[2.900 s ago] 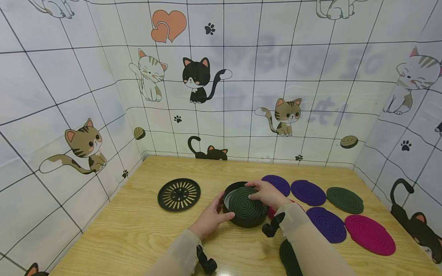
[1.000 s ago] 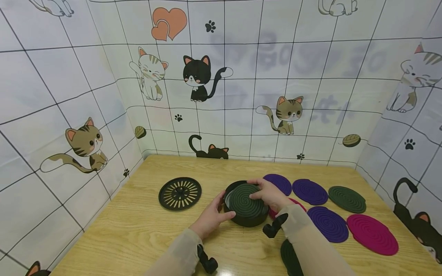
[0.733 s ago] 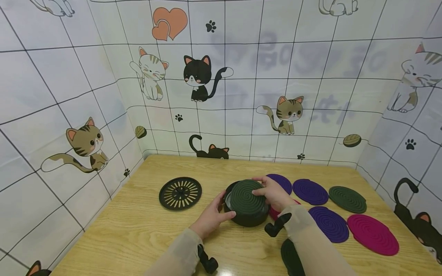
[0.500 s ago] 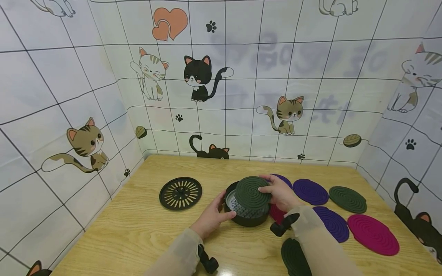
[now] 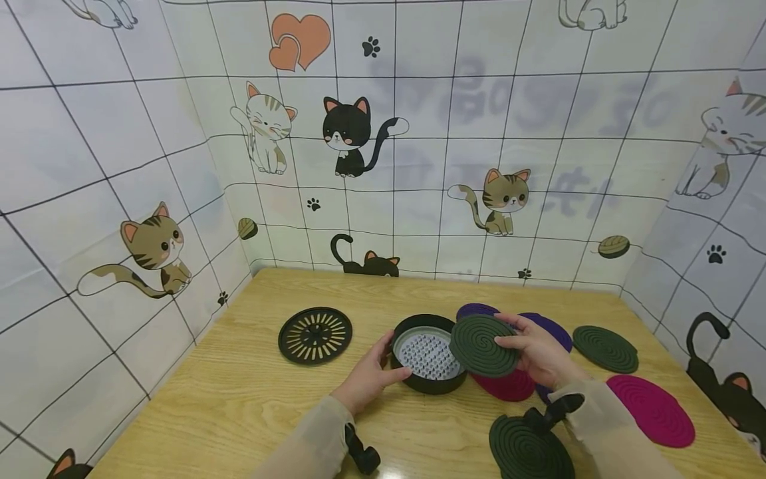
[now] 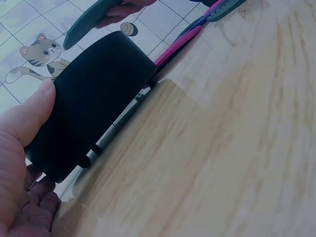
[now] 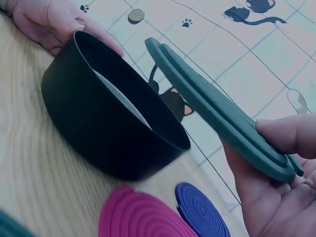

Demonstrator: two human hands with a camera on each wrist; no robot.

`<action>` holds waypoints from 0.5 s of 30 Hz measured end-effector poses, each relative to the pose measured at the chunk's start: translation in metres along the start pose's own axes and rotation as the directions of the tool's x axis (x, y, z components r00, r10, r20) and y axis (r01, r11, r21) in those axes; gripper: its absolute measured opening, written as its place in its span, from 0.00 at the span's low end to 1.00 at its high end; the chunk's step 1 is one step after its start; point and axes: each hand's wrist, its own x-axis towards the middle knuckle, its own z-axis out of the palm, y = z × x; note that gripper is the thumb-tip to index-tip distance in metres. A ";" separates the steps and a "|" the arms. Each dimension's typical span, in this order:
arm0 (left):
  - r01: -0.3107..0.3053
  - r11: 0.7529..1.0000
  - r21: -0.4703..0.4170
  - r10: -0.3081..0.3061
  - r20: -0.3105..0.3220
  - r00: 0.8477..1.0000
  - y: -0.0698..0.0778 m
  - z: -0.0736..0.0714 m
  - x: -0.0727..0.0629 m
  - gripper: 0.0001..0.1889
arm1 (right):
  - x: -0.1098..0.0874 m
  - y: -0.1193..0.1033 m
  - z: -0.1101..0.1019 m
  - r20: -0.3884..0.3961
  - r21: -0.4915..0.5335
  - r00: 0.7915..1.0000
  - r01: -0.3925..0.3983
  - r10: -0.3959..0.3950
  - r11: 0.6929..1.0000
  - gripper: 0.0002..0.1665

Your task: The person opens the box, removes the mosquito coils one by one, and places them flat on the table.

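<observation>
My right hand [image 5: 541, 349] pinches a dark green mosquito coil [image 5: 483, 344] between thumb and fingers. The coil is raised, overlapping the right rim of a round black mosquito coil holder [image 5: 427, 387] in the head view. In the right wrist view the same coil [image 7: 217, 111] is tilted and apart from the holder's rim. My left hand [image 5: 371, 376] grips the holder's left side, thumb [image 6: 37, 106] against its wall. Inside lies a pale, dimpled mesh pad [image 5: 432, 356]. The holder's slotted black lid [image 5: 315, 336] rests on the table to the left.
Under the held coil lies a pink coil [image 5: 509, 386]. Purple coils [image 5: 475, 310] are behind, partly covered. Another green coil [image 5: 606, 348] and a pink one [image 5: 652, 410] lie far right; a green coil [image 5: 529, 449] sits near the front. A cat-print backdrop [image 5: 419, 153] encloses the wooden table [image 5: 239, 412].
My right hand has lifted the green coil out of the holder and carried it right, uncovering the mesh pad. The left hand has kept its grip on the holder.
</observation>
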 end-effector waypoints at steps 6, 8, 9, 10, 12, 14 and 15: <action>0.002 1.000 0.005 -0.002 0.001 1.000 0.000 0.002 0.001 0.47 | -0.023 0.003 -0.024 0.016 0.038 1.000 0.003 -0.003 0.999 0.25; 0.002 1.000 0.003 -0.002 0.001 1.000 0.000 0.002 0.001 0.47 | -0.032 0.005 -0.033 0.034 0.047 0.999 0.002 -0.004 0.999 0.23; 0.002 1.000 0.002 -0.002 0.001 1.000 0.000 0.002 0.001 0.47 | -0.036 0.006 -0.038 0.049 0.056 0.999 0.001 -0.003 0.998 0.22; 0.002 1.000 0.003 -0.002 0.001 1.000 0.000 0.002 0.001 0.47 | -0.040 0.007 -0.044 0.064 0.064 0.998 -0.003 -0.001 0.998 0.22; 0.001 1.000 0.000 -0.001 0.001 1.000 0.000 0.002 0.001 0.46 | -0.048 0.010 -0.054 0.100 0.082 0.995 -0.015 0.006 0.997 0.23; -0.001 1.000 0.001 0.001 0.002 1.000 0.000 0.002 0.001 0.46 | -0.056 0.013 -0.065 0.133 0.093 0.991 -0.028 0.016 0.995 0.24; -0.002 1.000 0.003 0.002 0.002 1.000 0.000 0.002 0.001 0.46 | -0.059 0.015 -0.070 0.152 0.096 0.988 -0.036 0.021 0.995 0.25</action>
